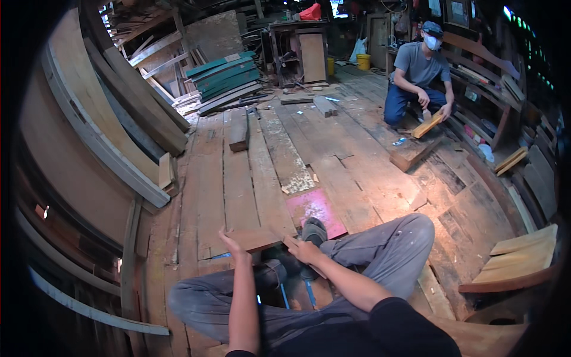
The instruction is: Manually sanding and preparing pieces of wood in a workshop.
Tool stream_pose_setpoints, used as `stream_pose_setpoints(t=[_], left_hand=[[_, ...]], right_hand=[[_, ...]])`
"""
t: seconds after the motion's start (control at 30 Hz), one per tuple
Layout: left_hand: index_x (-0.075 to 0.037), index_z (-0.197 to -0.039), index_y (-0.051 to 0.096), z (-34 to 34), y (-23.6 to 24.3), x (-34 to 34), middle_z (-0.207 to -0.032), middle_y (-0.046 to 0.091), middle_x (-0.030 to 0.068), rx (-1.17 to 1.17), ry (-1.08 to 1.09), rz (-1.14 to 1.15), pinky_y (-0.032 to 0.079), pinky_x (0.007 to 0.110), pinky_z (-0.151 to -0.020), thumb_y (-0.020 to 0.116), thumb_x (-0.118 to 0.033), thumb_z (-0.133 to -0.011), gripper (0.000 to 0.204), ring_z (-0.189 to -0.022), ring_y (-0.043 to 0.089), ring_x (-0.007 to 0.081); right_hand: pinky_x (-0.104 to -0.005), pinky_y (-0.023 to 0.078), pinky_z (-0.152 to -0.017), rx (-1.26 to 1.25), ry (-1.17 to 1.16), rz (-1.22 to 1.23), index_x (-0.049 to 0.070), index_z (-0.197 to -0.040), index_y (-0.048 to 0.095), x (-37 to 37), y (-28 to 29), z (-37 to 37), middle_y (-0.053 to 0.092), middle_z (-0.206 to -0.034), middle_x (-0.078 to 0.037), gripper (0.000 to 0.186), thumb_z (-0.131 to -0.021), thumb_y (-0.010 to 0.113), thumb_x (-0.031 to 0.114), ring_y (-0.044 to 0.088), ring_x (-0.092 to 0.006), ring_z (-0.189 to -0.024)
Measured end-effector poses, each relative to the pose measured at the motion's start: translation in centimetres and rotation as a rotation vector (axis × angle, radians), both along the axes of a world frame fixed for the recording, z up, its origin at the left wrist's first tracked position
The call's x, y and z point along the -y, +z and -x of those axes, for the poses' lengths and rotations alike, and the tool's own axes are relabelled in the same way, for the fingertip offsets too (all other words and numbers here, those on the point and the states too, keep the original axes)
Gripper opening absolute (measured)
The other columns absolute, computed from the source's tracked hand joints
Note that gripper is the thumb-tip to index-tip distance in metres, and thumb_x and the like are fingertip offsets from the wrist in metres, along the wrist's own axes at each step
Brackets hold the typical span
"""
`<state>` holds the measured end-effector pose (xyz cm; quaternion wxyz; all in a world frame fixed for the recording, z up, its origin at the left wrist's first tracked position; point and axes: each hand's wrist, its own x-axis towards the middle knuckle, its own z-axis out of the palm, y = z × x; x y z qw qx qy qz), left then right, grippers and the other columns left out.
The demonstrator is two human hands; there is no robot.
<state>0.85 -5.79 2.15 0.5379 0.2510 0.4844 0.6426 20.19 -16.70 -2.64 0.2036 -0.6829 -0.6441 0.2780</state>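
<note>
I sit on a plank floor with my knees spread. A short brown wooden board lies flat in front of me between my legs. My left hand rests on its left end with fingers spread over the edge. My right hand grips the board's right end, next to my dark shoe.
A pink painted patch marks the floor beyond the board. Another person crouches at the back right holding a light wood piece. Curved planks lean on the left, green boards are stacked behind, and wood slabs lie right.
</note>
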Motion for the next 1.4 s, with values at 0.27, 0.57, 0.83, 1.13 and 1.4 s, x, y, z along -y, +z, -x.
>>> stream_pose_setpoints(t=[0.27, 0.57, 0.83, 1.13, 1.4], left_hand=[[-0.014, -0.136, 0.045, -0.1, 1.1, 0.1, -0.134, 0.050, 0.0118, 0.137, -0.083, 0.005, 0.042, 0.042, -0.100, 0.038, -0.055, -0.098, 0.057, -0.120, 0.051, 0.0274], [-0.012, -0.140, 0.041, -0.9, 0.3, -0.8, -0.136, 0.049, 0.0125, 0.034, -0.044, -0.020, 0.040, 0.042, -0.103, 0.036, -0.055, -0.098, 0.060, -0.122, 0.050, 0.0275], [-0.006, -0.145, 0.036, -0.9, 2.1, -0.1, -0.146, 0.045, 0.0136, 0.000, -0.019, -0.008, 0.033, 0.042, -0.110, 0.022, -0.051, -0.102, 0.064, -0.132, 0.042, 0.0271], [-0.003, -0.138, 0.045, 0.6, 1.6, 0.0, -0.141, 0.048, 0.0123, -0.016, 0.010, -0.018, 0.036, 0.041, -0.109, 0.024, -0.047, -0.101, 0.061, -0.128, 0.047, 0.0269], [-0.004, -0.129, 0.053, 0.4, 0.4, -1.1, -0.137, 0.051, 0.0109, -0.057, -0.013, -0.024, 0.040, 0.040, -0.104, 0.034, -0.042, -0.100, 0.051, -0.126, 0.048, 0.0260]], right_hand=[[-0.0451, 0.052, -0.089, -0.409, 0.116, -0.264, 0.016, -0.141, 0.049, 0.3, 3.1, 5.2, 0.064, -0.115, -0.028, 0.055, -0.094, 0.059, 0.041, 0.063, -0.0443, -0.105], [-0.0428, 0.051, -0.090, -0.581, 0.127, 0.028, 0.024, -0.151, 0.037, 1.0, 7.4, 3.1, 0.066, -0.115, -0.025, 0.056, -0.098, 0.054, 0.036, 0.066, -0.0399, -0.102], [-0.0496, 0.049, -0.093, -0.178, -0.113, 0.032, 0.021, -0.148, 0.040, 0.3, 1.6, 0.1, 0.061, -0.120, -0.027, 0.055, -0.096, 0.055, 0.032, 0.059, -0.0463, -0.107], [-0.0499, 0.049, -0.093, -0.327, 0.166, -0.142, 0.023, -0.149, 0.036, 2.0, 6.5, 4.3, 0.061, -0.124, -0.022, 0.054, -0.098, 0.049, 0.036, 0.059, -0.0447, -0.108], [-0.0492, 0.049, -0.094, -0.264, 0.099, -0.282, 0.018, -0.148, 0.038, 0.9, 1.3, 2.6, 0.060, -0.125, -0.023, 0.055, -0.096, 0.054, 0.028, 0.060, -0.0451, -0.107]])
